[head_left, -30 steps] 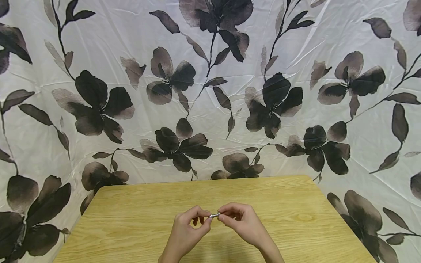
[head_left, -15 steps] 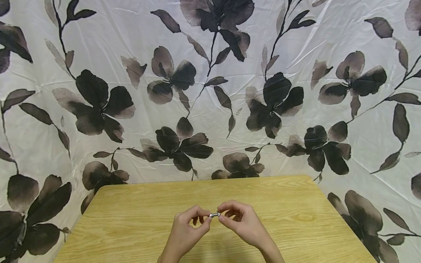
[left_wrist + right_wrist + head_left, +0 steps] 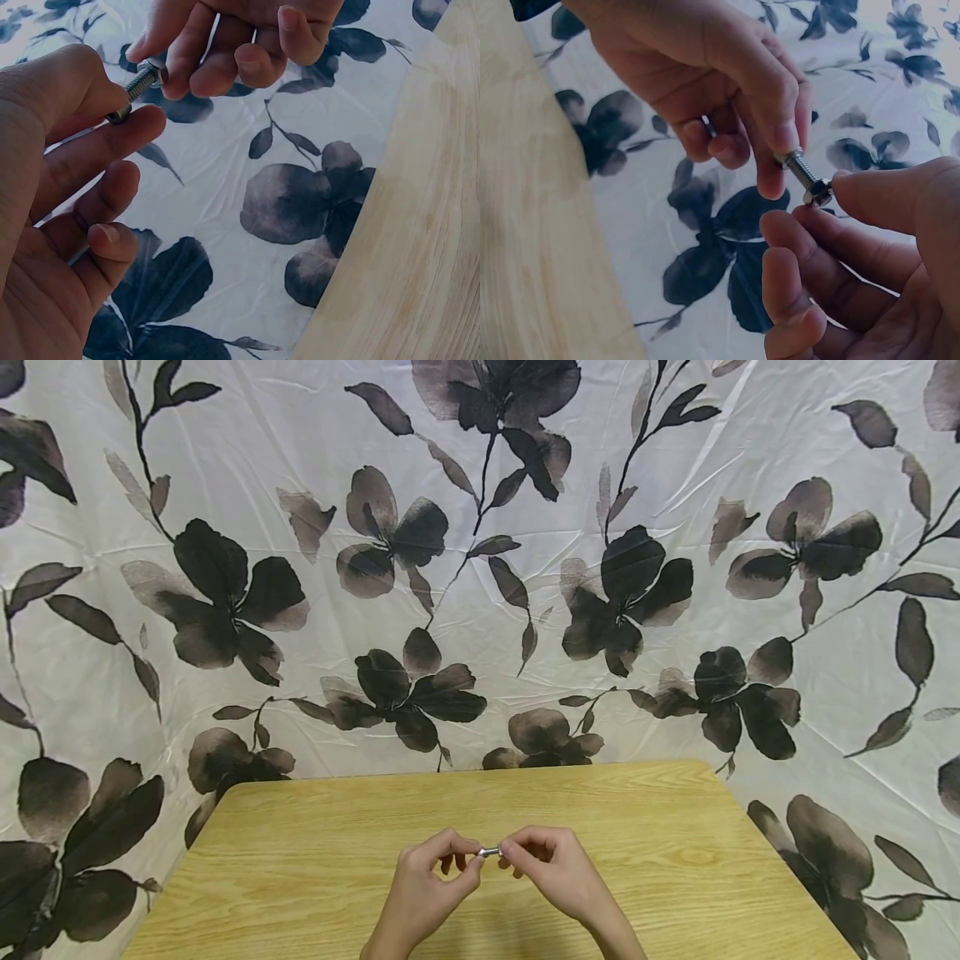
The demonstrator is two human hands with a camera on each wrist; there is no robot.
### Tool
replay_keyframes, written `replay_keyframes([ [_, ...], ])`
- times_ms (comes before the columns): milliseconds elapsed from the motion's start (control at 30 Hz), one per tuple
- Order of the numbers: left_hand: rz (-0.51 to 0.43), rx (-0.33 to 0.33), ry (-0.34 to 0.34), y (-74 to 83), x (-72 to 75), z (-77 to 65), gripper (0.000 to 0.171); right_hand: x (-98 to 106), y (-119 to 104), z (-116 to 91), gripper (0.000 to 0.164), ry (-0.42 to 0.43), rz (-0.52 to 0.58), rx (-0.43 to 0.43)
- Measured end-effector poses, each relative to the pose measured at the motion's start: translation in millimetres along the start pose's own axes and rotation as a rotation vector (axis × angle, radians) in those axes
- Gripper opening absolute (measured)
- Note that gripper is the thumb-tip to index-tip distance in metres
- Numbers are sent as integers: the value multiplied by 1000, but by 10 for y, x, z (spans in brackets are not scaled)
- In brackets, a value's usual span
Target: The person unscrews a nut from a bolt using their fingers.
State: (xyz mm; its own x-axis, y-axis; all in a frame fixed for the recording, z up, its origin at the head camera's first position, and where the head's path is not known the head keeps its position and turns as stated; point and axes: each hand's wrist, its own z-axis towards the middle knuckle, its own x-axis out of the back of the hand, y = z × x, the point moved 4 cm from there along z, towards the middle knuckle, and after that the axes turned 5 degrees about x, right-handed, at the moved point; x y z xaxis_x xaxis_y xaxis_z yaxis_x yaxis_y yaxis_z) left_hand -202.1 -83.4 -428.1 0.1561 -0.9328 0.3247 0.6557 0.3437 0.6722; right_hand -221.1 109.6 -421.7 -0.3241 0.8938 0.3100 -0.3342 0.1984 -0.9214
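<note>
A small silver threaded bolt [image 3: 491,852] is held roughly level above the table, between both hands. My left hand [image 3: 429,881] pinches one end of it, the bolt head, between thumb and index finger. At the other end, a nut [image 3: 819,193] sits around the thread. My right hand [image 3: 555,868] pinches this nut between thumb and index finger, its other fingers loosely bent. Bare bolt thread [image 3: 140,84] shows between the two hands in the left wrist view. Fingertips partly cover both ends of the bolt.
The wood-grain table [image 3: 300,843] lies beneath the hands. Behind it and along its sides hangs a pale cloth [image 3: 480,610] printed with dark flowers and leaves.
My right thumb and index finger have loosened from the nut, spread a little, then closed on it again with the thumb moved upward. The left hand has stayed still.
</note>
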Motion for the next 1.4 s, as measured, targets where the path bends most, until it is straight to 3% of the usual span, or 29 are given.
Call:
replay_keyframes([
  [733,1,1,0,-1,2,6,34,6,-16,7,16,16,8,101],
  [1000,-6,-3,-3,-1,0,12,33,6,-25,6,25,17,21,86],
  [1167,-1,5,-3,-1,-2,13,33,19,-8,10,28,35,26,15],
  [1400,8,9,-2,0,-6,7,34,10,15,10,27,-5,32,-1],
])
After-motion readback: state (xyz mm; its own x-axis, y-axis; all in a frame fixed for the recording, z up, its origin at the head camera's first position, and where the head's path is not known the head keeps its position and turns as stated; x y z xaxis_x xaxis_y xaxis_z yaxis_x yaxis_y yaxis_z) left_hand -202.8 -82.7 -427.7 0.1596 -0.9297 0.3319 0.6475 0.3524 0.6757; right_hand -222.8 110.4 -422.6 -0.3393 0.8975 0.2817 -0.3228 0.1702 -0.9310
